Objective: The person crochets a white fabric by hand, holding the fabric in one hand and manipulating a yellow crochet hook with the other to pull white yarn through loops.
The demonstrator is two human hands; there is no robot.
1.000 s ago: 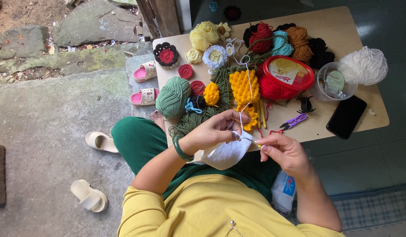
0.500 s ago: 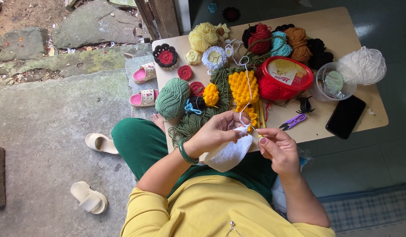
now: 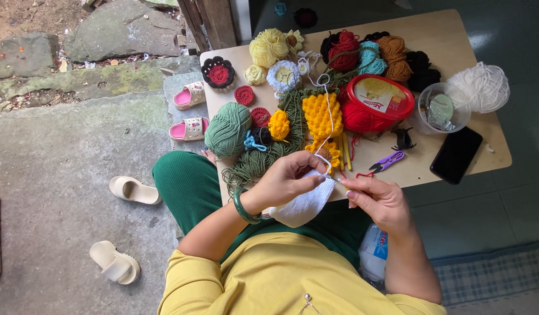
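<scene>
Nearest, the left hand (image 3: pixel 290 178) pinches a white crochet piece (image 3: pixel 301 204) hanging over the bench (image 3: pixel 450 35) edge; just right, the right hand (image 3: pixel 377 201) has its grip closed on a hook (image 3: pixel 338 182). Beyond lie green yarn (image 3: pixel 227 129), yellow knitting (image 3: pixel 322 114), purple snips (image 3: pixel 388 161), and a red tub (image 3: pixel 379 100).

Home doorstep craft spot, low wooden worktop (image 3: pixel 456 35) crowded with yarn balls (image 3: pixel 227 129), slippers (image 3: pixel 129 190) on bare concrete floor (image 3: pixel 59 151), stone paving (image 3: pixel 123 35) beside
</scene>
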